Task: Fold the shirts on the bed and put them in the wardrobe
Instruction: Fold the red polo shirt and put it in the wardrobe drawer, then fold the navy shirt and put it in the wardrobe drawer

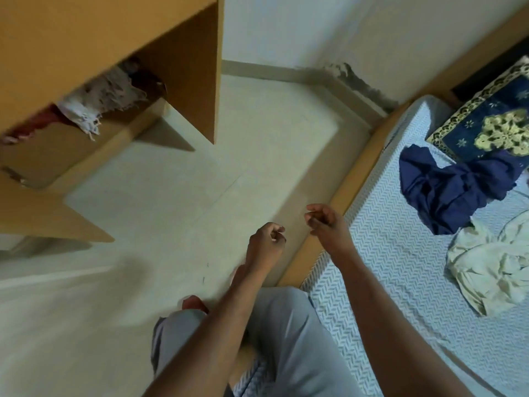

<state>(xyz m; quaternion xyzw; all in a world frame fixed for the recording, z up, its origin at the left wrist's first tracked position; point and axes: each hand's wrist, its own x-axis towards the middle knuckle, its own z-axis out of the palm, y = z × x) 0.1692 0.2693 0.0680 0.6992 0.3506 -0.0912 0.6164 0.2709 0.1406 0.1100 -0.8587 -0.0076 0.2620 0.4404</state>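
A crumpled navy shirt [449, 184] lies on the bed [386, 253] at the right, beside a rumpled cream shirt [492, 267] nearer to me. The wooden wardrobe [86, 38] stands open at the upper left, with pale and red clothes [100, 96] on its shelf. My left hand [266, 242] hangs over the floor with loosely curled fingers and holds nothing. Just to its right, my right hand [326, 222] hovers at the bed's edge, fingers also loosely curled and empty. Both hands are well short of the shirts.
A blue and gold patterned pillow [492, 124] lies at the head of the bed, touching the navy shirt. An open wardrobe door [194, 81] juts over the pale tiled floor [171, 210]. My knees in grey trousers [286, 339] are at the bottom.
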